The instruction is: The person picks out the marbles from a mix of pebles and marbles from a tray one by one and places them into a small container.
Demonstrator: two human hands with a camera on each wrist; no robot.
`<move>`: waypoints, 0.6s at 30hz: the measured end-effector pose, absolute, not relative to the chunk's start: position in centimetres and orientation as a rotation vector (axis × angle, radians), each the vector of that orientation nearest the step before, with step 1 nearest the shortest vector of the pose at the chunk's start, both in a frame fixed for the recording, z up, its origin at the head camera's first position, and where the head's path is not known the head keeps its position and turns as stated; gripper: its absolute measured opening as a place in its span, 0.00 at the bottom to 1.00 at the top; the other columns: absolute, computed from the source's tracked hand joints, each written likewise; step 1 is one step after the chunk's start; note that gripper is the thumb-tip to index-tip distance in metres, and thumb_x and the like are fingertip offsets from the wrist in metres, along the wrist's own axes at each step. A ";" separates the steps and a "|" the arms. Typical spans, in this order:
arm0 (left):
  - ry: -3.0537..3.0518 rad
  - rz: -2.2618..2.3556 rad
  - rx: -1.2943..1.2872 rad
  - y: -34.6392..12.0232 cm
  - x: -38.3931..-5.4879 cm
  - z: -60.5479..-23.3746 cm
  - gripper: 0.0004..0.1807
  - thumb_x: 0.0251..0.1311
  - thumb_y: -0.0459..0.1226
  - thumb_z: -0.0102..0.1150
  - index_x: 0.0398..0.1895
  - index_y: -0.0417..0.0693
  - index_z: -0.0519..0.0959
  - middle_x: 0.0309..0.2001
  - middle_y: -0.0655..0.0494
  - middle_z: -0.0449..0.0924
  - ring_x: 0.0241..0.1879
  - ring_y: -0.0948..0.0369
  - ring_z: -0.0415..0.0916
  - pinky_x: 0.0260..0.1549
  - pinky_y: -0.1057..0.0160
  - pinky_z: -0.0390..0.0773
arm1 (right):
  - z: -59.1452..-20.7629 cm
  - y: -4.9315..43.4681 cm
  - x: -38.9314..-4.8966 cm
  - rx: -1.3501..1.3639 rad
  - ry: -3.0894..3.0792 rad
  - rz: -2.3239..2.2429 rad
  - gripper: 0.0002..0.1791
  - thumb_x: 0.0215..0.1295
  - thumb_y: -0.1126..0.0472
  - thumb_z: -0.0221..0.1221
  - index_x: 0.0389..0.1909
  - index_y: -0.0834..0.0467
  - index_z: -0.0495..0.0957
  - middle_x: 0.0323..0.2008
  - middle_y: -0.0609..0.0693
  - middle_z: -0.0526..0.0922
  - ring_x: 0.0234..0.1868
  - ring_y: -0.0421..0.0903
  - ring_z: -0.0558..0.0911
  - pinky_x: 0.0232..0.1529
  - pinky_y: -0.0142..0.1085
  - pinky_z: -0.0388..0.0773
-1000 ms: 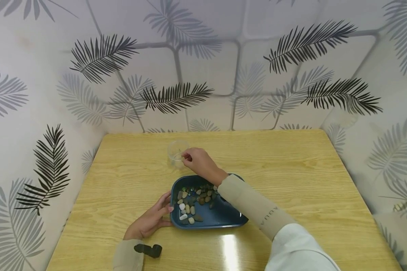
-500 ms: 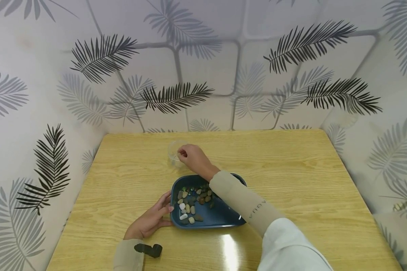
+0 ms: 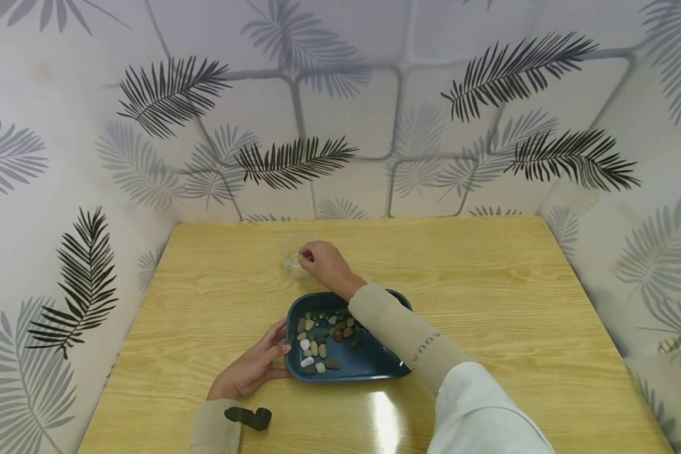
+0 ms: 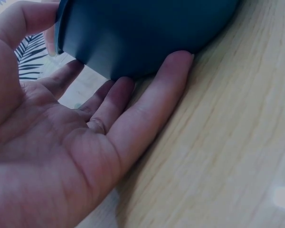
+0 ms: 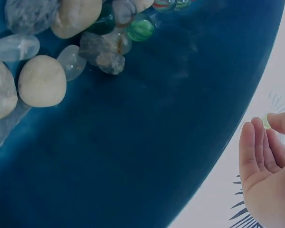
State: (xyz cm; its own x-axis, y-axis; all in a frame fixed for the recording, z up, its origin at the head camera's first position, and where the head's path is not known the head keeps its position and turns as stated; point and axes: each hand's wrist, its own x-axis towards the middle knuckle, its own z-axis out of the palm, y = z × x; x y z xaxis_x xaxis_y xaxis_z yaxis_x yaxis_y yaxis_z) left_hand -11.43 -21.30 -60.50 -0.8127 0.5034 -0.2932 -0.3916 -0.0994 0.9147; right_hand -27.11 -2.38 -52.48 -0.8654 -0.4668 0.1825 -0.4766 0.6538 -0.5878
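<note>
Marble [image 5: 266, 122], right hand [image 3: 325, 261] pinching — tray [image 3: 366, 366], left hand [image 3: 254, 364] holding

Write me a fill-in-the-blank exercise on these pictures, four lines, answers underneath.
1. In the head view, the left hand holds the tray at its ____ end.
2. The right hand pinches a small greenish piece between its fingers and its ____.
3. Of the tray and the clear container, the one nearer the patterned back wall is the ____.
4. The tray is dark ____ in colour.

Missing words: left; thumb; clear container; blue.
</note>
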 end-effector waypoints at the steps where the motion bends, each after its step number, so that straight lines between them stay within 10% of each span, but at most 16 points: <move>1: 1.590 1.962 0.127 -21.3 -11.4 -60.5 0.35 0.68 0.38 0.47 0.72 0.63 0.43 0.71 0.49 0.41 0.62 0.46 0.58 0.48 0.45 0.73 | -52.5 -2.3 -27.1 0.812 -2.844 1.013 0.13 0.66 0.59 0.55 0.47 0.61 0.79 0.41 0.50 0.81 0.39 0.41 0.80 0.40 0.31 0.77; 18: 1.582 1.960 0.133 -21.5 -11.5 -60.7 0.35 0.68 0.38 0.47 0.72 0.63 0.44 0.71 0.48 0.41 0.61 0.46 0.61 0.48 0.45 0.73 | -52.0 -1.4 -27.0 0.817 -2.871 1.026 0.14 0.66 0.59 0.55 0.48 0.60 0.79 0.42 0.49 0.81 0.41 0.41 0.79 0.42 0.32 0.76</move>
